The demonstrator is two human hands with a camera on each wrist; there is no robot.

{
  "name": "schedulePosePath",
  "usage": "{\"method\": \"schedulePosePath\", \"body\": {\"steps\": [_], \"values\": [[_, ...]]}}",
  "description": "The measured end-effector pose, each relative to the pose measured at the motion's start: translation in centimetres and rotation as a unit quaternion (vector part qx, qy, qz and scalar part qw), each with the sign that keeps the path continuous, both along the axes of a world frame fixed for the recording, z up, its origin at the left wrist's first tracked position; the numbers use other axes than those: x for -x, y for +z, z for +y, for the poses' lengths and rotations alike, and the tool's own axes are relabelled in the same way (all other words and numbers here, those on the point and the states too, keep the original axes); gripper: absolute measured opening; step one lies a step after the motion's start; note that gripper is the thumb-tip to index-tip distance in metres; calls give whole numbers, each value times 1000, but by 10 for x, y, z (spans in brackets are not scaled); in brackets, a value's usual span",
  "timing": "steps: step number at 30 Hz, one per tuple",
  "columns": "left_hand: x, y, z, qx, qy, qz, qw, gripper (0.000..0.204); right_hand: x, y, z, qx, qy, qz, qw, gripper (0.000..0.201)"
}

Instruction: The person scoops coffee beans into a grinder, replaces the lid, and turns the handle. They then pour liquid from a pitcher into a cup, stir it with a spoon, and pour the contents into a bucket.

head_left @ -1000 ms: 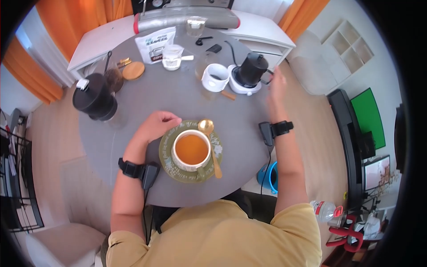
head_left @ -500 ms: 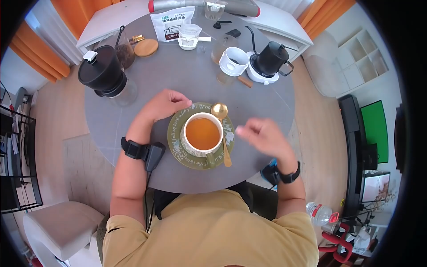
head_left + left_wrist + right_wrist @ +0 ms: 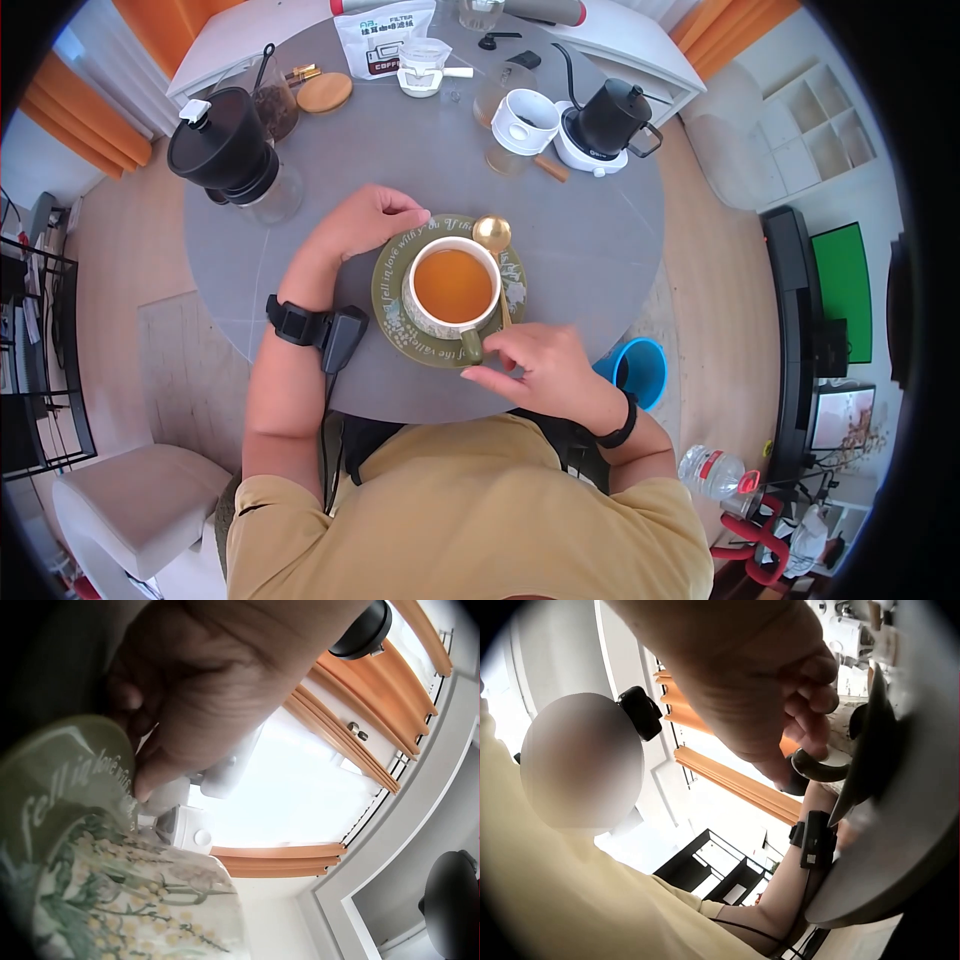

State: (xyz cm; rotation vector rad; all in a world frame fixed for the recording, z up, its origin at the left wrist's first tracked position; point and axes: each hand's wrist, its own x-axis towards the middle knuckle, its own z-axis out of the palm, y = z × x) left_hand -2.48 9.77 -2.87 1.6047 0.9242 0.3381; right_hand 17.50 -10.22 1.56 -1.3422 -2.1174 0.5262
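A cup of amber liquid, its sides flower-patterned, stands on a green lettered saucer. At the saucer's upper-left rim, the left hand pinches the edge between thumb and fingers, also visible in the left wrist view. The right hand is at the cup's green handle, thumb below it and index finger beside it, with space between them. In the right wrist view the bent fingers are close to the curved handle; firm contact cannot be told. A gold spoon lies on the saucer's right side.
Beyond the cup stand a black grinder, a white cup, a black kettle on a white base, a dripper and a coffee bag. A blue bin is beside the table's lower-right edge.
The right hand has come from beside the kettle down toward the person and left to the cup handle. The left hand stays at the saucer rim. The head view has shifted.
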Motion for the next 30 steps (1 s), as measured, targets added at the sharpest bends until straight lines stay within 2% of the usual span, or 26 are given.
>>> {"method": "schedulePosePath", "body": {"steps": [4,5,6,7,8,10,12,14,16,17,19,28,30], "values": [[2,-4,0,-25,9,-17,1000,25,-8,1,10,25,-14,53,998,28],[2,-2,-1,-25,9,-17,999,25,-13,0,15,40,-91,53,994,30],[3,2,-4,-112,72,1,991,25,-19,0,20,53,-168,54,983,32],[3,8,-6,-200,132,19,971,24,-23,-3,26,49,-171,56,982,32],[2,18,-11,-207,128,20,970,24,-28,-6,33,49,-204,33,977,33],[-1,45,-39,-307,267,27,913,23,-35,-8,42,47,-245,16,968,34],[-9,78,-95,-339,263,97,898,28,-40,-10,46,163,-203,53,964,34],[-13,80,-129,-348,210,90,909,31,-44,-23,47,181,-197,76,961,34],[-15,74,-152,-364,124,134,913,30,-45,-27,47,197,-188,99,957,34],[-17,71,-159,-365,122,136,913,30,-46,-27,48,220,-181,115,952,33],[-21,65,-168,-379,82,222,894,30,-48,-29,48,241,-175,132,945,33],[-36,40,-183,-407,165,184,879,29,-51,-38,51,249,-136,162,945,35],[-34,37,-185,-405,167,179,881,27,-52,-37,50,241,-130,134,952,33]]}}
